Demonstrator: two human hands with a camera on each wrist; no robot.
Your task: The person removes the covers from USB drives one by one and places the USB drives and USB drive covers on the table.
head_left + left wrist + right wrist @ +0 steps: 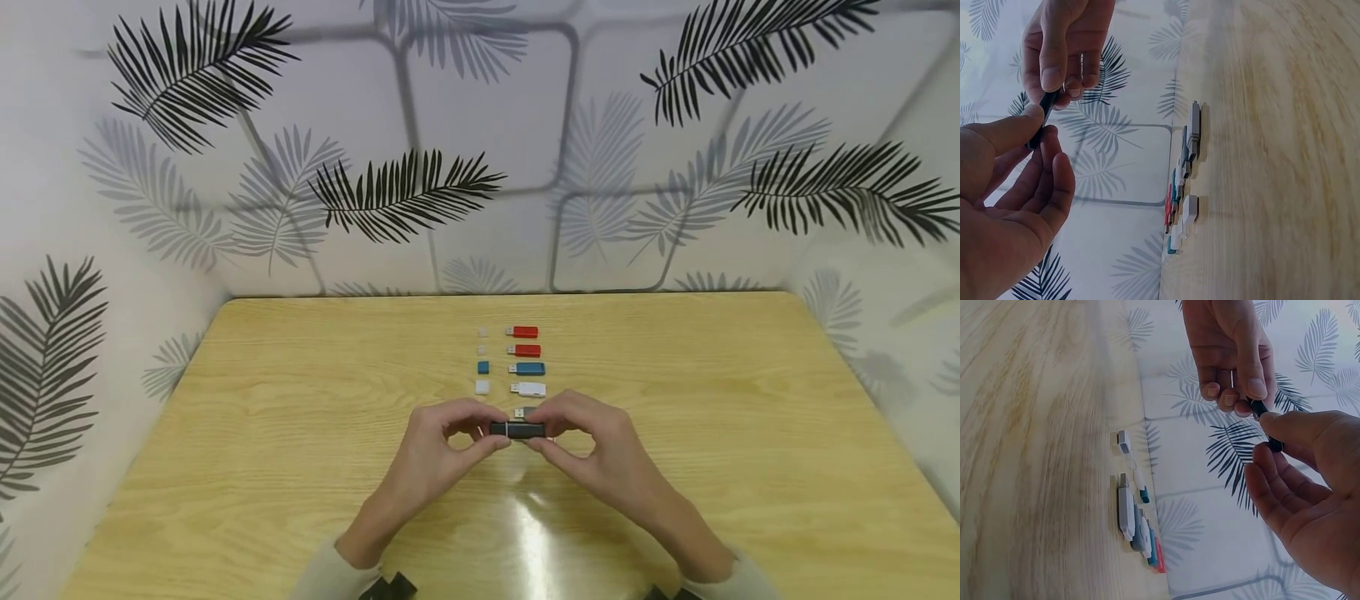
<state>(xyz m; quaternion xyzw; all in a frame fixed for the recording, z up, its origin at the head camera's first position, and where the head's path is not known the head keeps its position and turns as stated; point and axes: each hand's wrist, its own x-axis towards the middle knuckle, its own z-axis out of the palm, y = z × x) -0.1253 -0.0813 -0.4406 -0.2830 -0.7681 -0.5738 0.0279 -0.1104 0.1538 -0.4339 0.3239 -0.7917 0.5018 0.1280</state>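
Note:
Both hands hold a black USB stick (525,430) level above the table, in front of the rows of sticks. My left hand (431,446) pinches its left end, the cap side, between thumb and fingers. At the other end, thumb and fingers of my right hand (600,442) grip the body. A thin pale line crosses the black casing near the left fingers. In the left wrist view the stick (1040,125) slants between the two thumbs, and the right wrist view shows its dark end (1274,444) below the right thumb. Fingertips hide much of it.
Beyond the hands, USB sticks lie in a column: two red (527,351), one blue (529,368), one white (531,389) and a partly hidden grey one (521,412). Left of them are caps, among them a blue cap (483,367) and a white cap (482,387). A patterned wall backs the wooden table (300,375).

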